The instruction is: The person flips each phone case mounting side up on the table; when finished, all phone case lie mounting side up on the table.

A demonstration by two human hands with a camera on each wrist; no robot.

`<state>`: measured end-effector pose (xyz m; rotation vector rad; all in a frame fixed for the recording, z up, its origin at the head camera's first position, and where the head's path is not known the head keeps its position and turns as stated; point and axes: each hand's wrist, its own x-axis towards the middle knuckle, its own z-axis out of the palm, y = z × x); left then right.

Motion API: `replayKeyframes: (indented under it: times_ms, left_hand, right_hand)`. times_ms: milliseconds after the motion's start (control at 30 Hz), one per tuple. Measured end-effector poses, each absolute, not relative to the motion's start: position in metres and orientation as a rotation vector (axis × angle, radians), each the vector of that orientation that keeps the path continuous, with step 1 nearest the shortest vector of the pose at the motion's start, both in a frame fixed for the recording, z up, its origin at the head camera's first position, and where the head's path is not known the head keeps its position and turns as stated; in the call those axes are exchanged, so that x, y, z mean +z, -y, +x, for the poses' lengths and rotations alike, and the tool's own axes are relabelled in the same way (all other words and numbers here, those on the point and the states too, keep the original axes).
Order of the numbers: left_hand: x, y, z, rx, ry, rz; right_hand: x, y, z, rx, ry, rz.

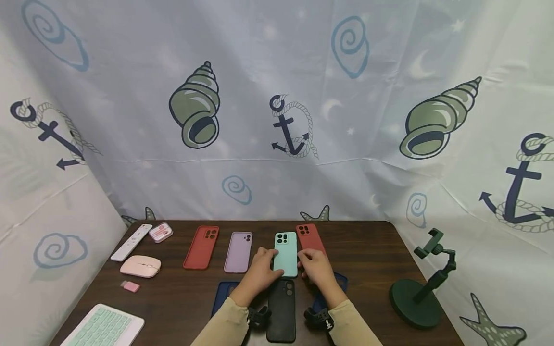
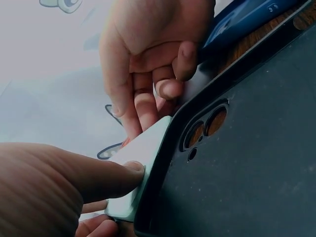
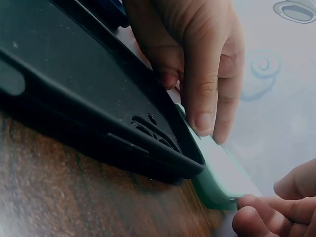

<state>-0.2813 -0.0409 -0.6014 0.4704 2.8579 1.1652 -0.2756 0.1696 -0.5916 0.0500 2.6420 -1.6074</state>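
A mint-green phone case (image 1: 285, 262) lies upright on the table, with round camera cutouts at its top left. My left hand (image 1: 259, 269) grips its left side; in the left wrist view the thumb (image 2: 116, 178) lies on its near edge. At the opposite side, the fingers of my right hand (image 1: 316, 265) touch the edge, fairly straight in the right wrist view. Just below the mint case is a black phone case (image 1: 281, 310). Dark blue phone cases lie partly hidden beneath my arms, one on the left (image 1: 222, 294) and one on the right (image 1: 341, 280).
Further back lie a red phone case (image 1: 201, 249), a lilac one (image 1: 238, 253) and another red one (image 1: 310, 237). Leftward are a white remote (image 1: 132, 242), a pale mouse (image 1: 140, 266), a pink USB stick (image 1: 130, 286) and a keyboard (image 1: 104, 329). A green stand (image 1: 417, 303) is at right.
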Motion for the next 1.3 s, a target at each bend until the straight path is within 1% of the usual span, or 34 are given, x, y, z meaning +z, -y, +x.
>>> replayKeyframes:
  times_ms: [433, 700, 900, 1300]
  left_hand:
    - [-0.597, 0.040, -0.281, 1.214, -2.818, 0.479]
    - [-0.585, 0.039, -0.277, 1.241, -2.781, 0.409]
    - [-0.578, 0.039, -0.274, 1.229, -2.781, 0.372]
    - [-0.565, 0.034, -0.264, 1.253, -2.753, 0.398]
  right_hand:
    - [-0.588, -0.167, -0.278, -1.697, -2.536, 0.022]
    - [-0.584, -0.166, -0.277, -1.913, -2.408, -0.037]
    - [-0.584, -0.163, -0.275, -1.875, -2.451, -0.142]
    - [-0.581, -0.166, -0.269, -1.815, -2.424, -0.365]
